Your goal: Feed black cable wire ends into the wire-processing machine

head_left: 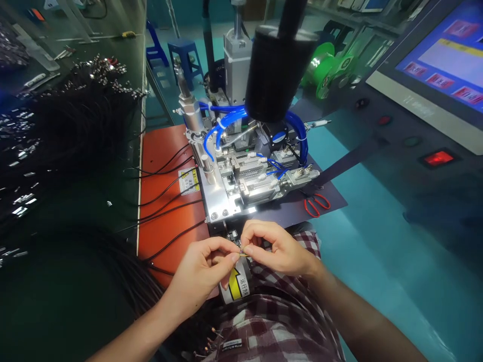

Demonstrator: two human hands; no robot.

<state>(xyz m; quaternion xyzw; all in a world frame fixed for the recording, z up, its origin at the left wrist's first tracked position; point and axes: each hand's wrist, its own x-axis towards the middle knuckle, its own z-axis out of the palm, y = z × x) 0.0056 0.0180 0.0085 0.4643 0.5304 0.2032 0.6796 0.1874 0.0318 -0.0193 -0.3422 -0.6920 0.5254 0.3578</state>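
Observation:
My left hand and my right hand meet fingertip to fingertip near the front of the machine. Both pinch a small, thin piece with yellowish strands, and its details are too small to tell. Just below the fingers is a round part with a white label and a yellow arrow. The machine has metal blocks and blue air tubes and stands beyond my hands on an orange-red surface.
Bundled black cables with metal ends cover the dark bench at left. Red-handled scissors lie right of the machine. A screen panel stands at upper right, a green spool behind. A black cylinder hangs above the machine.

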